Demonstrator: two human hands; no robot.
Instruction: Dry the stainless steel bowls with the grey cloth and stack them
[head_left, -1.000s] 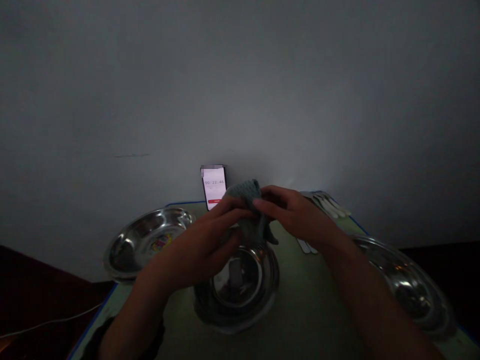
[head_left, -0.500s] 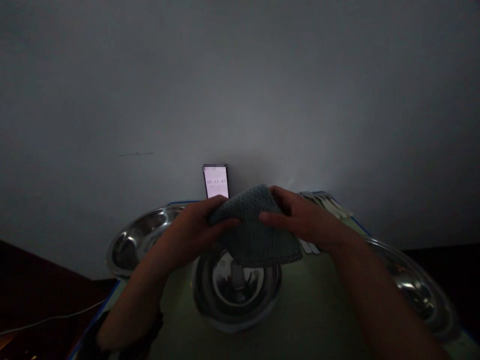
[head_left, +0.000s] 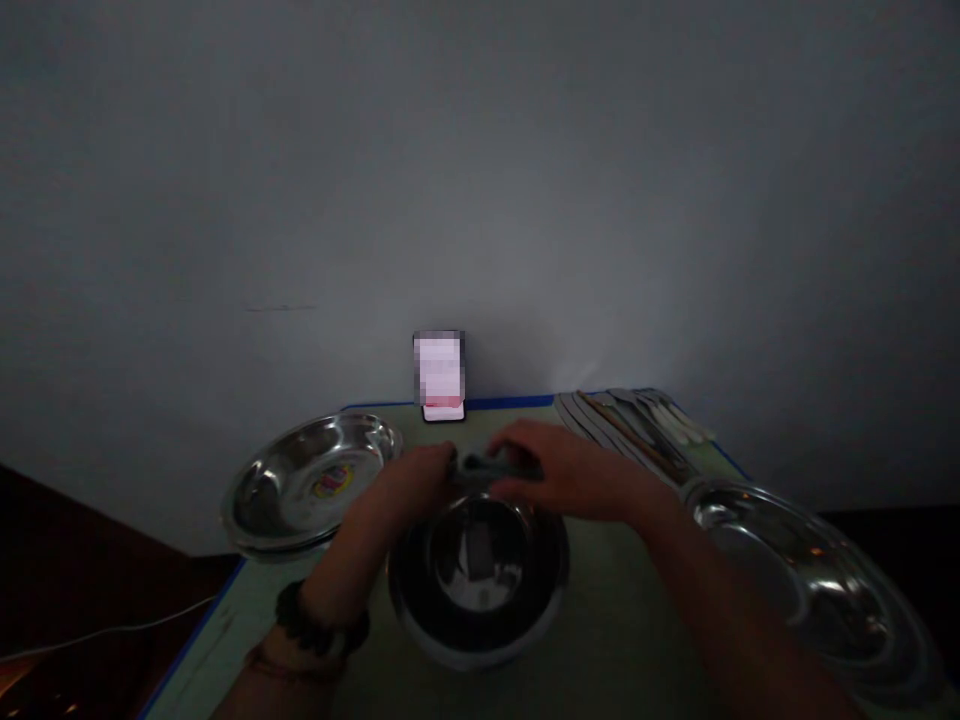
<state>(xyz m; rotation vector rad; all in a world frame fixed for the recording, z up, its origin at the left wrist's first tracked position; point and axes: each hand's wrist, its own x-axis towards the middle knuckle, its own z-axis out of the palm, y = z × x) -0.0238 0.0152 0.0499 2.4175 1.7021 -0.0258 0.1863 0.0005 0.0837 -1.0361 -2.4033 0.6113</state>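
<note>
A grey-green cloth, bunched and partly hidden by fingers, is held between my two hands above the far rim of a shiny metal bowl. My left hand is closed on the cloth's left end. From the other side, my right hand pinches it with thumb and fingers, slightly blurred by motion. The bowl stands upright on the pale green tabletop, and its inside shows reflections. A dark beaded bracelet circles my left wrist.
Stacked metal plates stand at the left, the top one bearing a coloured sticker. More metal plates lie at the right. Several long utensils rest at the back right. A lit phone leans against the wall.
The cloth was spread and raised over the bowl; now it is bunched and lower, nearer the bowl's far rim. Both hands have moved down, uncovering the phone's lower edge and more utensils.
</note>
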